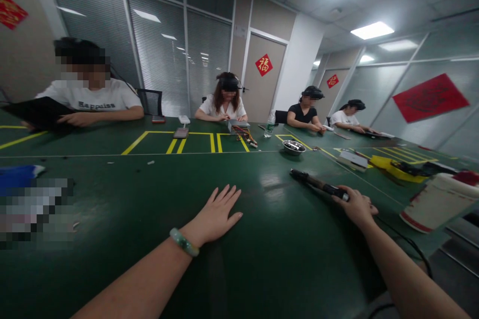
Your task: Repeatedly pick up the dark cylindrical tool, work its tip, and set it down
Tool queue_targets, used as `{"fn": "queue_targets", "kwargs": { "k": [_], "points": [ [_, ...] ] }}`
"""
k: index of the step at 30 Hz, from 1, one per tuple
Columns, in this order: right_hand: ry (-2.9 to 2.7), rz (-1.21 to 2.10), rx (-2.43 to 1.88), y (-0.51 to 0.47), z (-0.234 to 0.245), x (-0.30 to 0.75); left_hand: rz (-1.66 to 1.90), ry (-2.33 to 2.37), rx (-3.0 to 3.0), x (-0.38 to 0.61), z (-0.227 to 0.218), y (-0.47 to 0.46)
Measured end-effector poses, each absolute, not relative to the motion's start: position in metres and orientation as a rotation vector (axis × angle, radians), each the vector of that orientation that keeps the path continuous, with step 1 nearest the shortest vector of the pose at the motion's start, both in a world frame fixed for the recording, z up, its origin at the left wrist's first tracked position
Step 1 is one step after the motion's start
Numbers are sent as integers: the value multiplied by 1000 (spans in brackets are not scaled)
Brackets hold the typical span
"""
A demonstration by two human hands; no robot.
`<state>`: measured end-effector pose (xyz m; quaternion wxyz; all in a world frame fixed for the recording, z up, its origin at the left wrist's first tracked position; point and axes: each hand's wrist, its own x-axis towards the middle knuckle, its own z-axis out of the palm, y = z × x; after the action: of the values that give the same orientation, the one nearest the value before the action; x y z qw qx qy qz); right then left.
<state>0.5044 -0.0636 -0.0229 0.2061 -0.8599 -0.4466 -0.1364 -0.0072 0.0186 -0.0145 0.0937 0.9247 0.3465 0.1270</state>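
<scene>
My left hand (217, 214) lies flat on the dark green table (157, 199), fingers stretched out and spread, holding nothing; a green bead bracelet (183, 241) circles the wrist. My right hand (355, 204) is closed round the near end of a long black tool (318, 184) that lies on the table and points away to the left. A black cord (407, 241) trails from that hand towards the table's right edge.
A metal bowl (294, 147), a water bottle (268, 124) and a yellow tray (396, 167) stand farther back. A white tub (437, 202) lies at the right edge. Several seated people work along the far side. Yellow tape lines (179, 142) mark the table.
</scene>
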Motion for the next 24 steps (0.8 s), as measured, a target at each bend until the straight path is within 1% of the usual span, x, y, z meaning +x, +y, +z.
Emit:
{"fn": "queue_targets", "kwargs": {
  "k": [3,7,12,15,17,20,22,24],
  "points": [
    [-1514,-301,-2272,-45,-16,459,389,1023,2755,-8,-15,18],
    [-1694,-159,-2146,-9,-12,362,484,999,2805,-7,-11,16],
    [-1906,59,-1836,28,-18,232,680,1035,2893,-4,-3,11],
    [-2037,189,-1638,41,-25,175,737,1148,2886,-4,-4,13],
    [-2121,256,-1530,45,-26,152,744,1249,2837,-5,-6,18],
    [-2185,283,-1389,38,-20,148,744,1325,2769,-9,-10,24],
    [-2179,199,-1336,25,-12,160,757,1339,2743,-11,-10,26],
    [-2141,46,-1404,8,-5,178,756,1342,2728,-13,-9,27]
  ]
}}
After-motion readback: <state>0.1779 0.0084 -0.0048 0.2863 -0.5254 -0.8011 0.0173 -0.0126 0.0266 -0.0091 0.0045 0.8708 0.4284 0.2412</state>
